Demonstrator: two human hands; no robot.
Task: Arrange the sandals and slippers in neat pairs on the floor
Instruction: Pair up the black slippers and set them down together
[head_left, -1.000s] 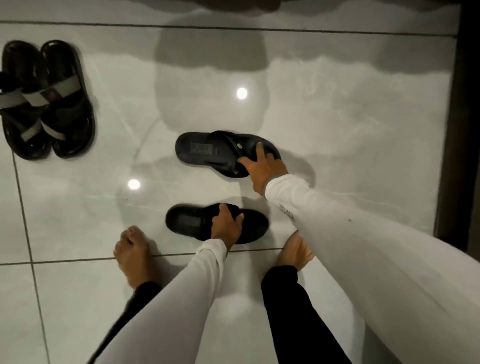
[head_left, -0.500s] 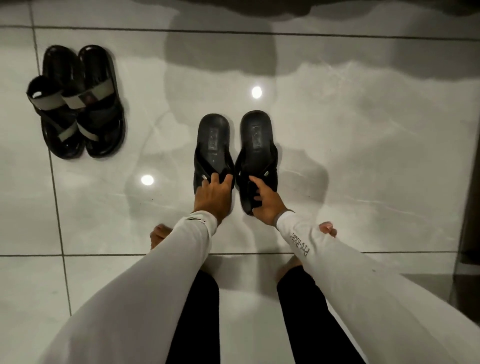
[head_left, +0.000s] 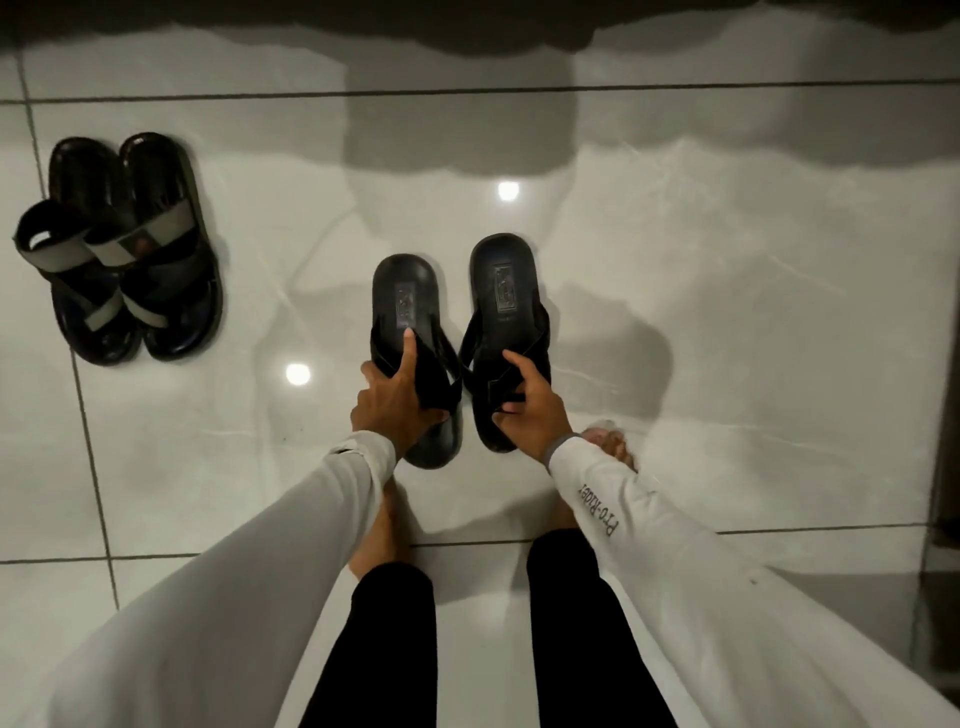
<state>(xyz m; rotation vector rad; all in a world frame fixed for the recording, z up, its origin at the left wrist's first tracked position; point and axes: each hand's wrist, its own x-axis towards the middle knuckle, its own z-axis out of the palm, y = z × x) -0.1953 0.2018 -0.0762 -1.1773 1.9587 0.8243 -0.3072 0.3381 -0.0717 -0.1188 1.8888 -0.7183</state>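
Note:
Two black slippers lie side by side at the middle of the white tiled floor, toes pointing away from me. My left hand (head_left: 397, 397) grips the strap and near end of the left slipper (head_left: 408, 312). My right hand (head_left: 530, 402) holds the crossed straps of the right slipper (head_left: 505, 291). A narrow gap separates the two. At the far left a pair of black sandals with grey straps (head_left: 124, 249) rests close together, parallel.
My bare feet (head_left: 608, 441) and black trouser legs stand just behind the slippers. Glossy floor tiles (head_left: 727, 338) with dark grout lines reflect two ceiling lights. A dark vertical edge (head_left: 945, 467) runs along the right side.
The two black slippers were lying crosswise, one behind the other; both hands have turned them lengthwise and brought them side by side. The view has shifted right.

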